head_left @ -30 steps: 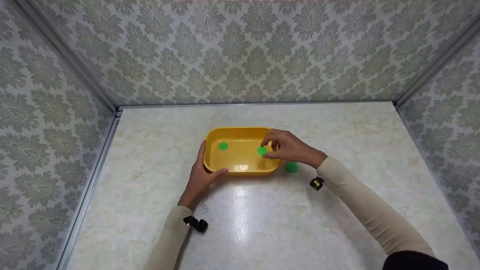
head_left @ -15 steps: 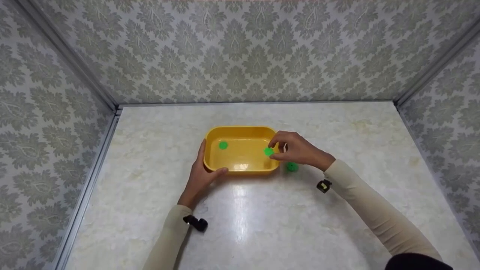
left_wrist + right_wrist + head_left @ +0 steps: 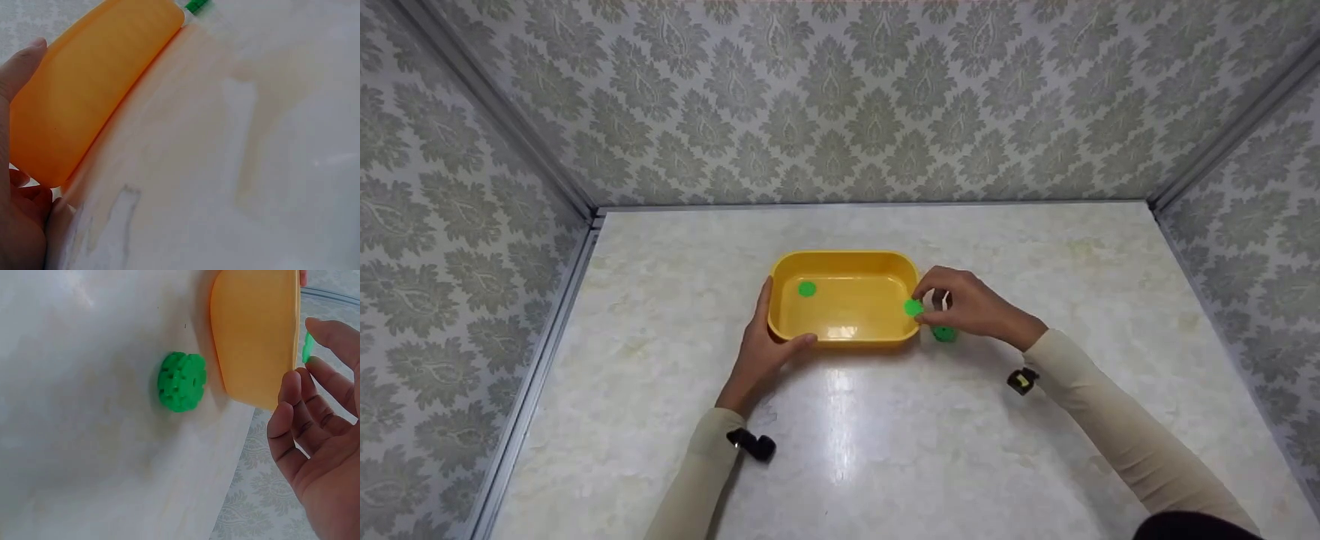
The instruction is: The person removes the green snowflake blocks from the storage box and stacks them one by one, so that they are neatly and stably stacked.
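Note:
A yellow plastic tub [image 3: 847, 311] stands on the table, its left end held by my left hand [image 3: 757, 360]. The left thumb lies over the front rim; in the left wrist view its other fingers curl beneath the tub wall [image 3: 90, 84]. Inside the tub, towards the back left, lies a flat green notched disc [image 3: 807, 289]. My right hand [image 3: 975, 306] pinches another green notched disc [image 3: 913, 307] between thumb and index finger at the tub's right rim. Below that hand, a short stack of green notched discs [image 3: 183, 382] sits on the table beside the tub.
The pale marbled table [image 3: 840, 465] runs back to a patterned wall [image 3: 870, 97], with side walls left and right. Small black wrist cameras hang at both cuffs. A dark rounded object [image 3: 1189, 526] shows at the bottom right edge.
My right hand has moved right and slightly towards me, carrying the pinched disc from over the tub to its right rim. The left hand keeps its hold, and the tub has barely shifted.

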Demonstrator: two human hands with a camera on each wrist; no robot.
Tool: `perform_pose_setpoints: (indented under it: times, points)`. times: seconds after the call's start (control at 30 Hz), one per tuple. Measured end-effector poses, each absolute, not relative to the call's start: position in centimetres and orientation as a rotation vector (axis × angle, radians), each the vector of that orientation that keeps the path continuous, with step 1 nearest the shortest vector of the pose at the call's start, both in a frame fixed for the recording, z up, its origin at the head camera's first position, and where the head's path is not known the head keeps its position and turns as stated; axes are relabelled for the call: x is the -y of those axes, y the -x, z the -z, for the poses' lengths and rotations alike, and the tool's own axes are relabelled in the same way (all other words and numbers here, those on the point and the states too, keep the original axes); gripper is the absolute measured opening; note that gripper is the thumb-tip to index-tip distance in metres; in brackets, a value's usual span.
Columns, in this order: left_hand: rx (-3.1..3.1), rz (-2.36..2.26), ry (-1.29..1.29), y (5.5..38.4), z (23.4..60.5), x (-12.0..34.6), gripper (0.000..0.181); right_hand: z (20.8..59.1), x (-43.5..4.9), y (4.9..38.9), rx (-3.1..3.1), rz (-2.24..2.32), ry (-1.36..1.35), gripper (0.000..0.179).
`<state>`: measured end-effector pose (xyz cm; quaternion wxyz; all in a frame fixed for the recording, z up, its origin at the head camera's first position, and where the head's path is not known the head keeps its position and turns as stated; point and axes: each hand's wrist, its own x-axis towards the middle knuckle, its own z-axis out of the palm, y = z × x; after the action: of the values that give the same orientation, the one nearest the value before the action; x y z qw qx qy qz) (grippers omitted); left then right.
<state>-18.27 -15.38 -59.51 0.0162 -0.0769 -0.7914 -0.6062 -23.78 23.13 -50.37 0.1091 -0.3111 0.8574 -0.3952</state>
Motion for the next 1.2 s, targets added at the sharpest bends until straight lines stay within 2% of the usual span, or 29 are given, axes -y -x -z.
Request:
perform_pose_setpoints:
  times: [1.2]
  points:
    - [2.481,1.874,0.218,18.2,59.5,15.3,0.121,54.2,-28.0,21.9,-2.583,1.159,0.797,0.022]
